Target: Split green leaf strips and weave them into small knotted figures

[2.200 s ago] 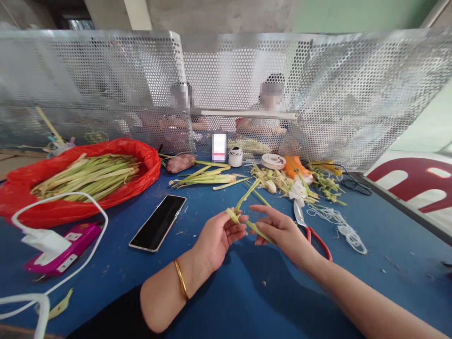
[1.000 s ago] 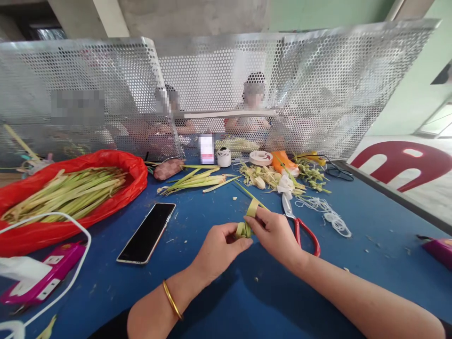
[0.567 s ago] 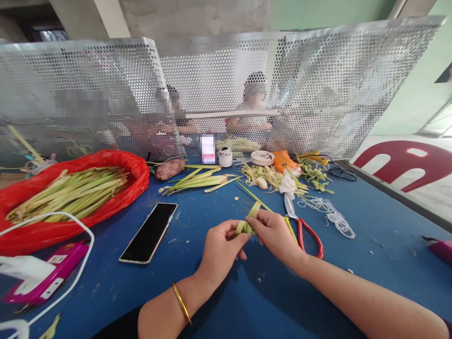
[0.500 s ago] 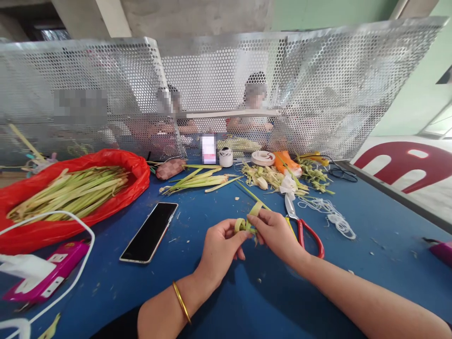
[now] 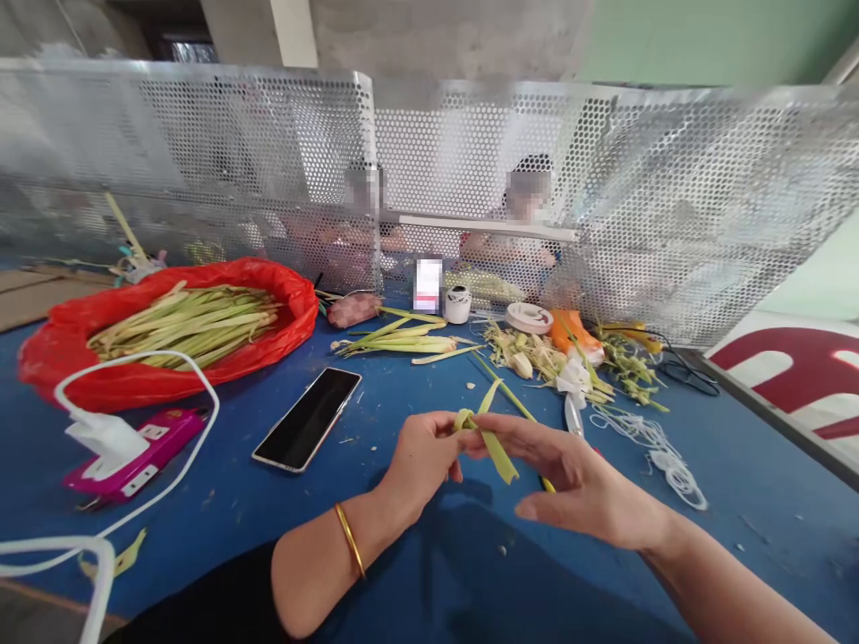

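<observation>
My left hand (image 5: 426, 454), with a gold bangle at the wrist, pinches a small piece of folded green leaf (image 5: 500, 458) between thumb and fingers. One strip of that leaf points up and another hangs down toward the right. My right hand (image 5: 581, 483) is open, its fingers stretched out against the leaf and its thumb well apart below. Beneath and behind the right hand lie a thin green-yellow stalk (image 5: 493, 374) and red-handled scissors or snips (image 5: 573, 417), whose handles are mostly hidden.
A red plastic bag (image 5: 299, 309) holds long leaves (image 5: 194, 322) at left. Nearby are a phone (image 5: 309, 420) and a purple power strip (image 5: 148, 452) with white cables. Loose leaves (image 5: 403, 342), a tape roll (image 5: 530, 317) and white string (image 5: 675, 470) lie behind. People sit beyond a perforated metal screen (image 5: 463, 134).
My right hand has let go its pinch and opened, moving slightly right. The leaf strip now hangs down across its fingers. My left hand still pinches the leaf. The view has turned left.
</observation>
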`<state>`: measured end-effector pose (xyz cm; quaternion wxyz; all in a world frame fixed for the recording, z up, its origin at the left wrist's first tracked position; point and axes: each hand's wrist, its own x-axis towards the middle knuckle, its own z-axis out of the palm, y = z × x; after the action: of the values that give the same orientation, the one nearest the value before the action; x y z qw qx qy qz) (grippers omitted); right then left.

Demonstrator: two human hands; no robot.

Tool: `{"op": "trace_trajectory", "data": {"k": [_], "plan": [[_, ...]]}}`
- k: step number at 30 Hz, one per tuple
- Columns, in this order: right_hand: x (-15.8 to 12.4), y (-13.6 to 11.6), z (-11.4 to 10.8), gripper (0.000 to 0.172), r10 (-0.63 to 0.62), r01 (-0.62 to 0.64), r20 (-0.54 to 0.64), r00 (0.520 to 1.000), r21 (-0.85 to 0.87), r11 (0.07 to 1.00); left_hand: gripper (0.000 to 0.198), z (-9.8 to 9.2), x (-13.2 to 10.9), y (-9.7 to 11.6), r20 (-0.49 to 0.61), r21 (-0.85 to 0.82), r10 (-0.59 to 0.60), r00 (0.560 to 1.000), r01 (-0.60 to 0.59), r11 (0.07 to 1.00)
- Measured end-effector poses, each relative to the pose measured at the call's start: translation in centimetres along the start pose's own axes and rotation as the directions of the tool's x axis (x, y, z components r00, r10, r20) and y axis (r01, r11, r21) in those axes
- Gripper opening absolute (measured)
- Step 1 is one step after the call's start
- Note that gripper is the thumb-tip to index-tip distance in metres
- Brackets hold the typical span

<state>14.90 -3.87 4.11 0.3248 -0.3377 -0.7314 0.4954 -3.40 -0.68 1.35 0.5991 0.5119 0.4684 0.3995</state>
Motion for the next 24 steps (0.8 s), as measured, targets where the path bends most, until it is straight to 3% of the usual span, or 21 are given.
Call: {"op": "trace_trajectory", "data": {"k": [4,7,11,13,16,19,24], "plan": [[0.5,0.6,0.5,0.021,-0.118,0.045,-0.228,0.966,-0.300,0.953,0.016,0.0,0.1,-0.3,0.040,0.058,0.053,0.998,-0.055,0.997],[1.0,0.8,0.9,0.027,-0.203,0.063,-0.352,0.914,-0.372,0.926,0.020,0.0,0.1,-0.6,0.049,0.110,0.052,0.997,-0.058,0.992],[1.2,0.9,1.3,0.025,0.014,-0.080,-0.374,0.927,-0.161,0.984,0.020,-0.1,-0.1,-0.7,0.007,0.260,0.106,0.994,-0.104,0.960],[1.2,1.1,1.3,0.024,0.104,-0.161,-0.403,0.909,-0.111,0.981,0.017,-0.2,-0.1,-0.7,0.001,0.297,0.130,0.992,-0.124,0.947],[1.2,1.3,1.2,0.027,0.096,-0.204,-0.430,0.898,-0.211,0.956,0.015,-0.3,0.0,-0.9,-0.003,0.279,0.109,0.994,-0.103,0.955],[1.2,1.3,0.9,0.028,0.038,-0.194,-0.410,0.911,-0.346,0.918,0.016,-0.4,0.1,-0.9,-0.033,0.283,0.116,0.993,-0.102,0.954],[1.2,0.9,1.1,0.024,0.041,-0.219,-0.358,0.933,-0.472,0.854,0.018,-0.2,-0.2,-0.8,-0.064,0.336,0.170,0.983,-0.140,0.931]]}}
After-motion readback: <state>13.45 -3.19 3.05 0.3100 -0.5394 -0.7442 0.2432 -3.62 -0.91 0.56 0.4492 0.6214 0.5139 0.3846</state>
